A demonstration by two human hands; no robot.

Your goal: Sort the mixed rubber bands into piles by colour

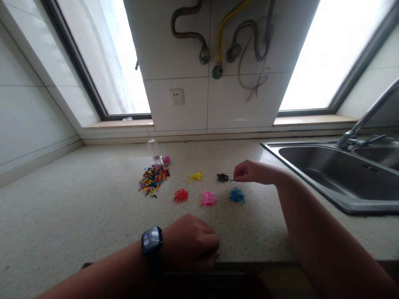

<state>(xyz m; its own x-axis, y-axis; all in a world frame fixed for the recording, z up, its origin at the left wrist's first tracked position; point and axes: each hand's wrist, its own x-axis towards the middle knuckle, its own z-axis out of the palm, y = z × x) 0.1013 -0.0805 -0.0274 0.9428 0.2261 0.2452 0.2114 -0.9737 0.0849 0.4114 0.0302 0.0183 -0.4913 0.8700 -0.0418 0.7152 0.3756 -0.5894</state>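
A speckled tabletop (77,207) beneath two bright windows is seen from above, with small rubber bands laid out in piles by colour. The right hand (249,171) is stretched out over the tabletop, its fingertips pressed together on a tiny blue band (232,180), held just beside the black pile (222,177) and just above the blue pile (237,195). The left hand (191,243) is rested at the near edge of the tabletop, curled into a loose fist; whether anything is held inside it cannot be told. A dark smartwatch (151,241) is worn on that wrist.

Left of the black pile, a yellow pile (195,176) is set, and further left the large mixed heap of bands (153,178) is spread. A red pile (180,195) and a pink pile (208,198) are placed nearer the camera than the black pile, in a row with the blue one. Behind the mixed heap, a small clear bottle (152,148) is seen, with a pink cap (166,159) lying near it.

Right of the black pile, a steel sink (327,166) is sunk into the tabletop, with a tap (368,116) over it. On the tiled wall behind, a socket (176,97) and several hoses (224,37) are mounted.
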